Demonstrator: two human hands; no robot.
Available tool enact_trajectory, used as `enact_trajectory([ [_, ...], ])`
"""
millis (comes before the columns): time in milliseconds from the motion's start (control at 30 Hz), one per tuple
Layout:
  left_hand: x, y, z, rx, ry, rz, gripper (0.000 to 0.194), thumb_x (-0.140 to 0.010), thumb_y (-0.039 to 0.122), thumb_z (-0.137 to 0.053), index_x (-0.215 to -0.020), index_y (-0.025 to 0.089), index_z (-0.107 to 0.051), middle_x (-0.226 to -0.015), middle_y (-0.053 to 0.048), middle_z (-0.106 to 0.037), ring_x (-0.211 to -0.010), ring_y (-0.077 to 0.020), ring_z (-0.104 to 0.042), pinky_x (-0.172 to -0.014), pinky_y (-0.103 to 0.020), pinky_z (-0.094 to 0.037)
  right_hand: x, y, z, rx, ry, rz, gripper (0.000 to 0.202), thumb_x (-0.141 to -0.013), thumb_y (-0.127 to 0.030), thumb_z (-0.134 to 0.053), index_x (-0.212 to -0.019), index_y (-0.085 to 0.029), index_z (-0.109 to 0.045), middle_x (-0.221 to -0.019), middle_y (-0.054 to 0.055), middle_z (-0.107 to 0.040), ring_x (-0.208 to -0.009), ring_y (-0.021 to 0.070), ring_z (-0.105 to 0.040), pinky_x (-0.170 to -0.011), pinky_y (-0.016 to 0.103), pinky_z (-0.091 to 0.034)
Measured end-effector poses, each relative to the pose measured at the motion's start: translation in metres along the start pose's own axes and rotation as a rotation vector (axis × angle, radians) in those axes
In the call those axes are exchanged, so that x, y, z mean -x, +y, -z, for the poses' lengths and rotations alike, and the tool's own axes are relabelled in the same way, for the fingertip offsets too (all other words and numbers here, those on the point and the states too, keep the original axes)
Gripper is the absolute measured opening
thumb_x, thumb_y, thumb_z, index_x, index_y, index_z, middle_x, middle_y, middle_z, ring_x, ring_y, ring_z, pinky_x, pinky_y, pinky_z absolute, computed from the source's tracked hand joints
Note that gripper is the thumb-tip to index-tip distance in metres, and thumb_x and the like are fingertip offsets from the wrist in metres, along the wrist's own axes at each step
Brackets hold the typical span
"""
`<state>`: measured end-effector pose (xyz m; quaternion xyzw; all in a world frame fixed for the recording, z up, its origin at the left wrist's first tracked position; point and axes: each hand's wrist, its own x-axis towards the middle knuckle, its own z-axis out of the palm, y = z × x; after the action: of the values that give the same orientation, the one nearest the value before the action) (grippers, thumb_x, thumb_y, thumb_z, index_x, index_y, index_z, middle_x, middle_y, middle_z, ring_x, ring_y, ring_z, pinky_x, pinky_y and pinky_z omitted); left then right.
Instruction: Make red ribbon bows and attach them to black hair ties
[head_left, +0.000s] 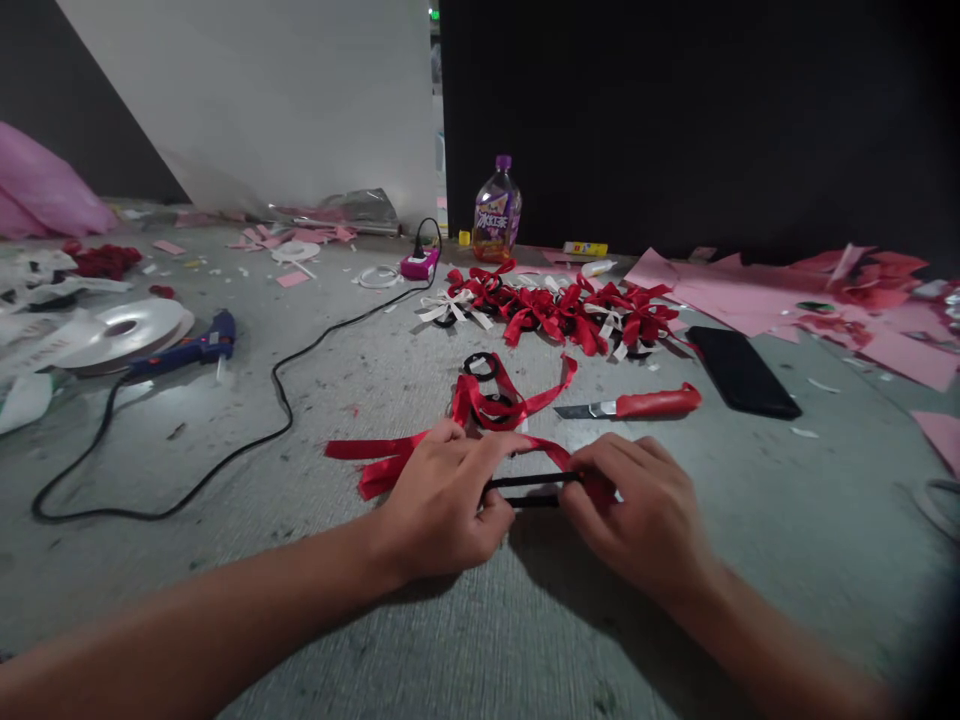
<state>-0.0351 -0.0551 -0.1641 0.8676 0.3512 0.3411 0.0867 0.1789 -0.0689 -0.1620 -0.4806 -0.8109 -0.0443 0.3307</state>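
Observation:
A black hair tie (532, 490) is stretched between my two hands just above the grey floor. My left hand (450, 495) pinches its left end; my right hand (634, 500) grips the right end, with a bit of red ribbon (551, 447) showing at its fingers. More red ribbon strips (375, 465) stick out to the left of my left hand. Just beyond lie a loose red ribbon (551, 400) and two black hair ties (481, 367). A utility knife (652, 403) with a red handle rests past my right hand.
A pile of red and white bows (555, 310) lies ahead. At left sit a blue glue gun (187, 345) with its black cord (279, 385) and a white ribbon spool (154, 325). A phone (739, 370), pink paper (742, 290), a drink bottle (497, 215) and a pink power socket (420, 263) surround the area.

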Motion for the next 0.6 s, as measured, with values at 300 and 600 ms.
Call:
enact_trajectory([
  [300, 0.0032, -0.0006, -0.0003, 0.033, 0.049, 0.032, 0.044, -0.08, 0.013, -0.049, -0.125, 0.016, -0.048, -0.06, 0.004, -0.062, -0.059, -0.0189, -0.059, -0.072, -0.04, -0.045, 0.0028, -0.0114, -0.0052, -0.128, -0.074, 0.158, 0.013, -0.088, -0.025, -0.062, -0.078, -0.017, -0.06, -0.066, 0.001, -0.06, -0.059, 0.0153, -0.048, -0.066, 0.035, -0.031],
  [600, 0.0015, -0.0002, 0.0003, 0.061, 0.01, 0.022, 0.045, -0.085, 0.025, -0.056, -0.128, 0.013, -0.048, -0.065, 0.002, -0.063, -0.063, -0.02, -0.06, -0.07, -0.04, -0.046, 0.0015, -0.0071, -0.0032, -0.17, -0.053, 0.17, 0.015, -0.091, -0.018, -0.057, -0.077, -0.017, -0.058, -0.064, 0.001, -0.06, -0.06, 0.0151, -0.046, -0.065, 0.034, -0.033],
])
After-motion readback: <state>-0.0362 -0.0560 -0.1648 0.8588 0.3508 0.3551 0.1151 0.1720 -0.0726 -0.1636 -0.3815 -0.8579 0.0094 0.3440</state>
